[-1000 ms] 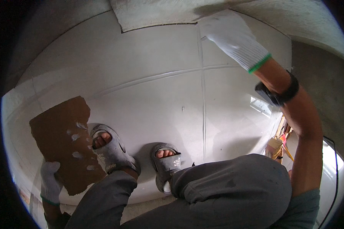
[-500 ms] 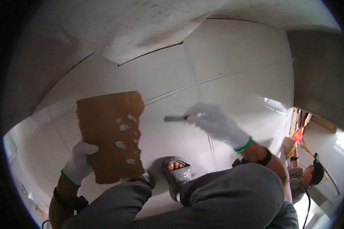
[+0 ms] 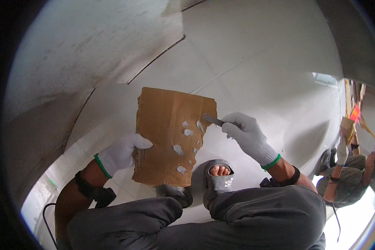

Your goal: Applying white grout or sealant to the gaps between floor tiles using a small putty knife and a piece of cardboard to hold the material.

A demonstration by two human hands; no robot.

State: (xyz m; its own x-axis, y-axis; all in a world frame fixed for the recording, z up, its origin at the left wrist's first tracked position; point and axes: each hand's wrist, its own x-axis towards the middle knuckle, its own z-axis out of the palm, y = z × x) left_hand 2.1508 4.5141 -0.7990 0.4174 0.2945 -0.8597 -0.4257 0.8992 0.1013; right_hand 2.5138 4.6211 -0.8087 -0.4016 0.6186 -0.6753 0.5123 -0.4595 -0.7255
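Observation:
My left hand (image 3: 118, 155), in a white knit glove with a green cuff, grips the left edge of a torn piece of brown cardboard (image 3: 158, 121), thumb on top. Several dabs of pale grey paste (image 3: 178, 150) dot its right half. In my right hand (image 3: 251, 141), gloved the same way, is a narrow flat grey scraper (image 3: 213, 120). Its tip overlaps the cardboard's upper right edge, just above a dab of paste; whether it touches the board I cannot tell. The cardboard is held above my feet.
Pale floor panels (image 3: 254, 91) with seams lie beneath me. A stained light wall (image 3: 91, 46) rises at the left, a dark grey surface (image 3: 358, 41) at the far right. At the right edge another person (image 3: 350, 179) crouches beside an orange-red object (image 3: 355, 113). My sandal (image 3: 219, 181) is below.
The view has shifted, and the cardboard appears farther right. The scraper, previously apart from the board, now has its tip over the cardboard's right edge. More of the other person shows.

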